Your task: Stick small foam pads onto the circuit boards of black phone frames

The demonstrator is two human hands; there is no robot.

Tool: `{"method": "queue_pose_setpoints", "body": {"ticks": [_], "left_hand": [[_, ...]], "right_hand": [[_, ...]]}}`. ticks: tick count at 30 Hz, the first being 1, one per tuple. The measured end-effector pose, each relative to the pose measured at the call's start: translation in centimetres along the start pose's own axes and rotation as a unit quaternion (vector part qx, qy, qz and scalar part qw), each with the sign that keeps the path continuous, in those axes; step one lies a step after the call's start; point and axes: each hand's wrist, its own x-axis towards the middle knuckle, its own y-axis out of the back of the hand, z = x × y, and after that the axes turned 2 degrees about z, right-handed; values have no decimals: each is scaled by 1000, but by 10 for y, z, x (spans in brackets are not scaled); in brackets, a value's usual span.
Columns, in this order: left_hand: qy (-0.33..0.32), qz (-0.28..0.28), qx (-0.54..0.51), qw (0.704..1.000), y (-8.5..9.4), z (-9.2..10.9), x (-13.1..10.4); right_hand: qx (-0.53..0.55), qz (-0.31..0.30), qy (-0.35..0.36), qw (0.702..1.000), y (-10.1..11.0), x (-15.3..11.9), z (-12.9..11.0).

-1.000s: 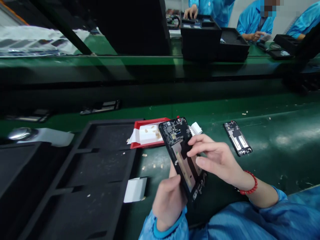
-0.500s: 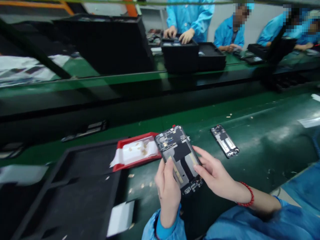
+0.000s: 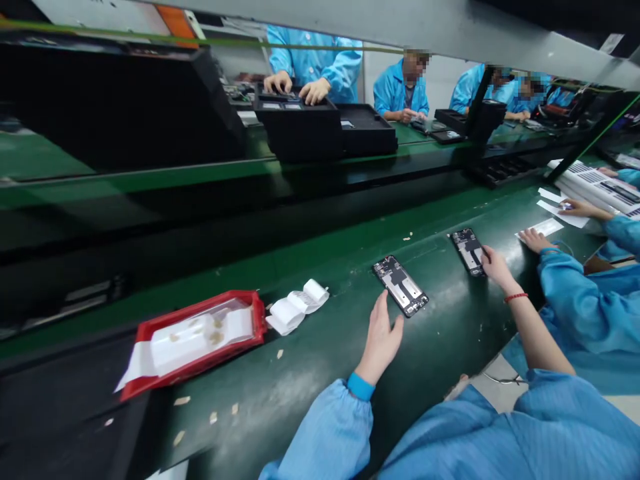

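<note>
Opened phone [image 3: 469, 251], right hand [image 3: 498, 270] pinching its edge, left hand [image 3: 381, 337] open beside second phone [image 3: 401, 287], markings unreadable

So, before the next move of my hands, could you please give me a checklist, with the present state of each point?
1. Right hand has hold of the far phone: ok, at its edge.
2. Left hand is free: ok, open beside the near phone.
3. Both phones have the inner side up: ok, inner parts show.
4. Green bench is free of scraps: not ok, beige scraps lie near the red tray.
5. Neighbour's hand is off the far phone: ok, a gap shows.
6. Connectors inside the phones are seated: cannot tell, too small.
</note>
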Motion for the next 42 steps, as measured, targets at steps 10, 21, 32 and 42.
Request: {"method": "queue_pose_setpoints", "body": {"ticks": [10,21,32,42], "left_hand": [[40,44,-43,997,3,-20,16],[67,80,-137,985,47,24,-3],[-33,305,-242,920,174,49,-49],[-7,347,-398,849,189,28,-77]], "right_hand": [[-1,-147,73,986,-146,-87,-100],[-35,-29,44,998,-78,-39,-22],[57,-233,401,884,-254,18,-310],[-6,-385,442,810,-447,-1,-554]]}}
